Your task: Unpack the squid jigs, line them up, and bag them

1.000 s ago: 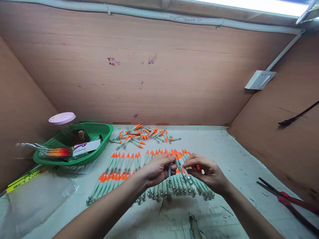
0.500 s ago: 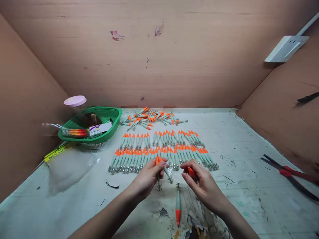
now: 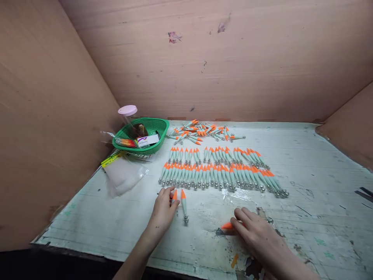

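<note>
My left hand [image 3: 163,208] rests on the white table [image 3: 305,163] with its fingers closed around an orange-tipped pale green lure [image 3: 174,196]. A second such lure [image 3: 183,206] lies on the table right beside that hand. My right hand [image 3: 258,235] lies low on the table, fingers over another lure [image 3: 226,225] whose orange tip sticks out to the left. Beyond both hands, two tidy rows of lures [image 3: 221,171] lie side by side. A loose pile of lures [image 3: 204,132] sits against the back wall.
A green basket [image 3: 159,124] with a pink-lidded jar [image 3: 128,112] and packets stands at the back left. A clear plastic bag [image 3: 122,175] lies in front of it. Brown board walls enclose the table on three sides. Tool tips [image 3: 364,193] show at the right edge.
The view has swung left and down. Both hands dropped from above the rows to the table. The left hand has set a lure down; the right hand now covers the lure lying near the front.
</note>
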A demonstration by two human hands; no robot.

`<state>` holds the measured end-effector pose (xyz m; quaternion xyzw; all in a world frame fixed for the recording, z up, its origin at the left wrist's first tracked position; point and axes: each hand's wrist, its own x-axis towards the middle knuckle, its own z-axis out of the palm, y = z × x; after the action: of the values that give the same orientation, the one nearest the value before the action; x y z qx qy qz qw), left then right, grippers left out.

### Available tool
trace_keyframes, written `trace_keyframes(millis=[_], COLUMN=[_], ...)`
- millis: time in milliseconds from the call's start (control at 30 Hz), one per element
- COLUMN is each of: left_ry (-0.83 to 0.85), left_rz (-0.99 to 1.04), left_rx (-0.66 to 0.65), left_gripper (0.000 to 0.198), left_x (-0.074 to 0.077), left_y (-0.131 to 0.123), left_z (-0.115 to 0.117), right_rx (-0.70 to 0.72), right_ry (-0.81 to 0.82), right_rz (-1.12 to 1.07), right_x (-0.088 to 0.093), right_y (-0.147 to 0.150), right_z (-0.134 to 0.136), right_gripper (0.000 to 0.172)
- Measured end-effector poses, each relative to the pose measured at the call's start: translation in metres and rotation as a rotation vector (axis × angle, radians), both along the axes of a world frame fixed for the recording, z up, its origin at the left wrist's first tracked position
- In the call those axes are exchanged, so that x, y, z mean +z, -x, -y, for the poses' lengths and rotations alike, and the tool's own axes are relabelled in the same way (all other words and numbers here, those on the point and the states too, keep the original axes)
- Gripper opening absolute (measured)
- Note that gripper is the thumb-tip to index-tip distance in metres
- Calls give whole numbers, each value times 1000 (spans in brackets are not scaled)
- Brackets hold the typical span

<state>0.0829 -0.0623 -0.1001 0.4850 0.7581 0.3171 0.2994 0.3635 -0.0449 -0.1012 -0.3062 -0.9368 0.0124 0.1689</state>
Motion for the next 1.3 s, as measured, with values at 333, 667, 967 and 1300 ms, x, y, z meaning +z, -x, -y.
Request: trace_keyframes(millis=[333, 667, 967, 1300], left_ry=[63, 74, 21, -199], left_rz=[-201, -18, -4, -424], left_rx=[15, -38, -152, -262], left_gripper=[25, 21, 13, 25], left_x=[6, 5, 4, 42], left_y=[18, -5, -4, 22], left_z=[8, 3, 8, -196], right_rx=[-429, -557, -517, -440], right_ry=[759, 470, 659, 282], right_rz=[-257, -216, -191, -81], right_x=[-5, -12, -1, 47], right_y=[116, 108, 114, 143], right_z=[-24, -12, -9, -220], right_gripper=[17, 12, 3, 13])
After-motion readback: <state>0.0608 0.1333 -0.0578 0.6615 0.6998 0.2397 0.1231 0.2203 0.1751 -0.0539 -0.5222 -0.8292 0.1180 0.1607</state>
